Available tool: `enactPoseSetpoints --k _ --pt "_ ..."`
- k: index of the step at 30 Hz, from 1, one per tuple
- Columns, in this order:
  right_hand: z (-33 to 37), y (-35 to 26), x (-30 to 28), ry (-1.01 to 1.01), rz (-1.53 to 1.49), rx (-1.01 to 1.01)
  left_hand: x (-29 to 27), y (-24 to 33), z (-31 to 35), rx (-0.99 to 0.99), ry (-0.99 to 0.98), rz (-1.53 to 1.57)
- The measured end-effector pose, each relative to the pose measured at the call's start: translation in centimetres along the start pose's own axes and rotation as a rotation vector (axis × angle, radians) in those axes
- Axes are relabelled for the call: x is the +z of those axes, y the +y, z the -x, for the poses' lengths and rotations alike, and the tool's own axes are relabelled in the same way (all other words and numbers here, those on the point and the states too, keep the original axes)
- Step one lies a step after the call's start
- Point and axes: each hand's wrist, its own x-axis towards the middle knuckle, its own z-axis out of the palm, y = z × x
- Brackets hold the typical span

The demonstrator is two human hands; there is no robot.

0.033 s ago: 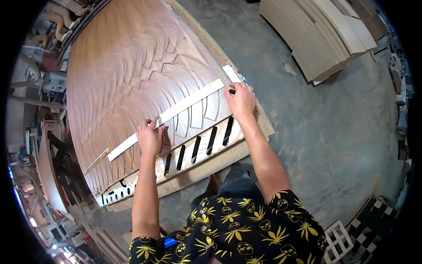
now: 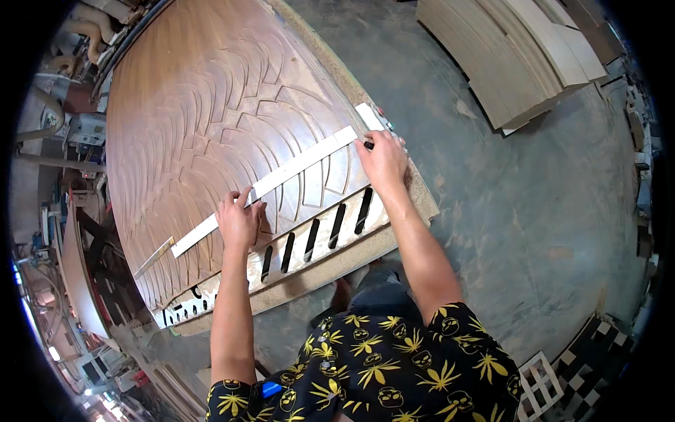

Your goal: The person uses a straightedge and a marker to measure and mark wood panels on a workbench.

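Pale thin strip (image 2: 155,257): lying at the left of a brown carved panel (image 2: 211,123). Left hand (image 2: 238,221): fingers resting on the white straight strip (image 2: 302,163), any pinch cannot be told. White strip: slanting across the panel's grooves. Right hand (image 2: 384,160): clasping a small dark object (image 2: 368,145) beside the strip's right end. Sheet stack (image 2: 513,67): far right.

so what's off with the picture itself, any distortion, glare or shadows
In the head view, the fisheye lens bows the edges of the carved panel, with black filling the corners; in the head view, a pale sheen lies over part of the panel, and a dark shadow sits beside the left hand; at the head view's lower left, small bright patches look washed out.
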Motion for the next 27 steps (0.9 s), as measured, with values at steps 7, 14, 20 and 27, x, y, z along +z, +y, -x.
enactPoseSetpoints --k 7,14,20,27 --pt "-1.3 -0.3 1.6 -0.049 0.025 0.000 -0.3 -0.1 -0.2 -0.133 -0.072 -0.069" --pt "-1.8 -0.9 1.6 -0.031 -0.047 -0.037 -0.6 0.3 -0.5 -0.133 -0.091 -0.082" --pt "-1.6 -0.5 2.0 -0.013 -0.089 -0.020 -0.3 0.6 -0.7 -0.149 -0.077 -0.064" --pt "-1.8 -0.3 2.3 -0.037 -0.092 0.023 -0.1 1.2 -0.6 -0.231 -0.064 -0.021"
